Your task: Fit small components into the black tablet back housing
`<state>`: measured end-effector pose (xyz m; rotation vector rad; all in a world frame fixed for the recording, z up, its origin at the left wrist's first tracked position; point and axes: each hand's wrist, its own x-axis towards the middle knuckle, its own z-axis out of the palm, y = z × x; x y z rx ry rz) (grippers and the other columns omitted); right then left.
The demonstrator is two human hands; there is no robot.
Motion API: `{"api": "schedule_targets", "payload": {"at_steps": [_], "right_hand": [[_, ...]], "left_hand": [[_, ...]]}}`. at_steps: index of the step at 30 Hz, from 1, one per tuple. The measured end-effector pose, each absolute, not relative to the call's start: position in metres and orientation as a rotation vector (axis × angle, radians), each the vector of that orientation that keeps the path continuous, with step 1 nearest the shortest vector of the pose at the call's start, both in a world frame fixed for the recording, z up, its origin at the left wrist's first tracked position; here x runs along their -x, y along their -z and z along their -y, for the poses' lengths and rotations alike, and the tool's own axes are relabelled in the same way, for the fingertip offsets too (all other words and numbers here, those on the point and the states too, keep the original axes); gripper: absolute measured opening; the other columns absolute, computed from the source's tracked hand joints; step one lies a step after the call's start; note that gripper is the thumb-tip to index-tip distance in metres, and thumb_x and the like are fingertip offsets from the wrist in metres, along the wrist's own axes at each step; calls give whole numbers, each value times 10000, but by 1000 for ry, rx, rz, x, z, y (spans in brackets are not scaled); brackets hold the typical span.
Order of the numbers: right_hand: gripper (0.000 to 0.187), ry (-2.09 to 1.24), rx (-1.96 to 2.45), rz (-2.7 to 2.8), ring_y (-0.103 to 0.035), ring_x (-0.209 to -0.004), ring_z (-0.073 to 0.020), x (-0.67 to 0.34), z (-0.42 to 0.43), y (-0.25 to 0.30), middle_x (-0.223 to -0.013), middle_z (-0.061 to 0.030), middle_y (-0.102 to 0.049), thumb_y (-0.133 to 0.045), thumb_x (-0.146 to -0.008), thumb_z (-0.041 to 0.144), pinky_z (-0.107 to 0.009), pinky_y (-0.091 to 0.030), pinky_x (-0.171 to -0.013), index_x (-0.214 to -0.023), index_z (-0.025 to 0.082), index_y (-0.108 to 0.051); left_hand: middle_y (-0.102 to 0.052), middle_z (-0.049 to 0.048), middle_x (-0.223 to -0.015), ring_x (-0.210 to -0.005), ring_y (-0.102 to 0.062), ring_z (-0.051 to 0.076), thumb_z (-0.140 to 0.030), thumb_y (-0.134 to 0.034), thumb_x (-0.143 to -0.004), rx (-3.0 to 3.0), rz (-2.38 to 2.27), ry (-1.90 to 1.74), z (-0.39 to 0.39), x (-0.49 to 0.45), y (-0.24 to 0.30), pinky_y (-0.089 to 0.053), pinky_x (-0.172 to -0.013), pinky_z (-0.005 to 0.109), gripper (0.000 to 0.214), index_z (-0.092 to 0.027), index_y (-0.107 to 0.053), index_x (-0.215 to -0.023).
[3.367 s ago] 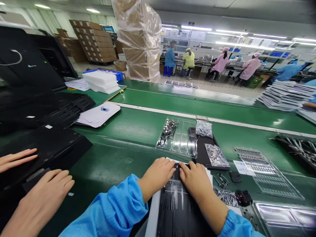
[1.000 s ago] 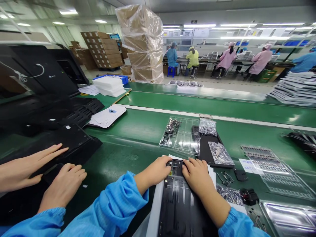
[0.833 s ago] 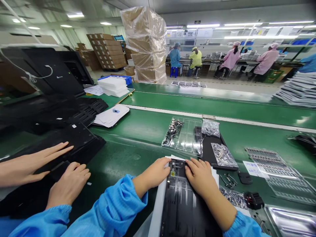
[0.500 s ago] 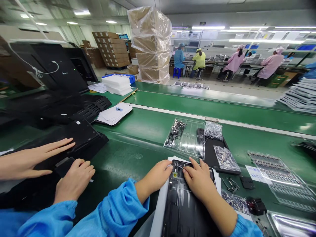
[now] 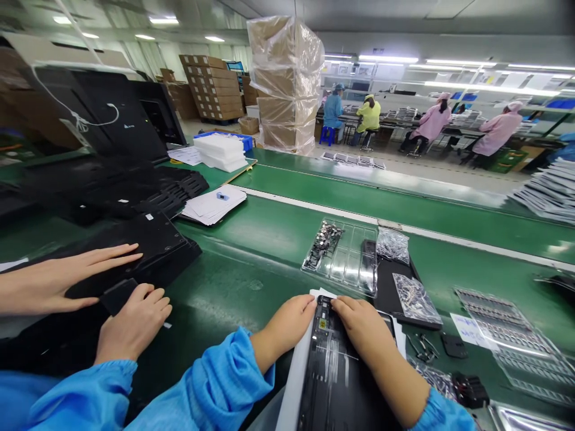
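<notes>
A long black plastic housing point(image 5: 335, 383) with slots and a small yellow label lies lengthwise in front of me on a white stack point(image 5: 294, 383). My left hand point(image 5: 290, 323) is closed at the housing's far left corner, its thumb near the edge. Bent over the far end, my right hand point(image 5: 359, 326) has its fingers pressed together on the top. Whatever its fingertips pinch there is hidden or too small to name. Just beyond the housing stands a clear compartment tray point(image 5: 348, 254) with small metal parts at its left.
At the left, a co-worker's two hands point(image 5: 130, 323) work on a black panel point(image 5: 157, 245). Bags of small parts point(image 5: 415, 296) lie on a black tray at the right. Clear part trays point(image 5: 507, 323) sit farther right. Paper sheets point(image 5: 215, 203) lie beyond.
My right hand's fingers, spread over the housing before, have drawn together at its far end. My left hand has barely moved. The whole view has shifted slightly.
</notes>
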<state>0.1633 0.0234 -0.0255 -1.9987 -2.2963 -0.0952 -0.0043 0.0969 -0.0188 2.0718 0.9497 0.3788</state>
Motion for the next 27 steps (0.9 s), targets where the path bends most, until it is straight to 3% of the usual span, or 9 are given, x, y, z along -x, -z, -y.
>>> {"api": "schedule_targets", "payload": {"at_steps": [8,15,20,27], "right_hand": [[349,35,2079,2331,-592,-856,-171,-164,-28,18,-1082,-44,-619,-422,-826,91,-281,-438,-752,-1108,235,-566],[270,117,2002,2317,-579,-887,-177,-163,-26,30,-1096,-52,-614,-465,-849,136,-301,-428,-813,-1075,207,-594],[242,158,1978,2247,-542,-1003,-196,-159,-22,40,-1092,-75,-618,-459,-863,210,-329,-379,-896,-1028,184,-634],[301,369,2199,2014,-484,-1039,-314,-161,-7,38,-1150,-32,-596,-453,-848,265,-450,-320,-915,-1092,207,-619]], "left_hand": [[-601,81,-1042,-996,-524,216,-265,-358,-887,-2398,-950,-281,-92,0,22,-385,-908,355,316,-179,-504,-1154],[-604,151,-920,-863,-559,291,-385,-390,-875,-2634,-1028,-56,-87,-3,20,-455,-742,409,405,-145,-471,-1191],[-636,146,-833,-785,-599,275,-405,-421,-858,-2678,-1072,58,-89,-9,19,-470,-677,362,406,-133,-500,-1148],[-624,121,-913,-870,-565,258,-399,-334,-891,-2723,-1060,-27,-86,-5,18,-453,-766,373,402,-166,-481,-1184]]}}
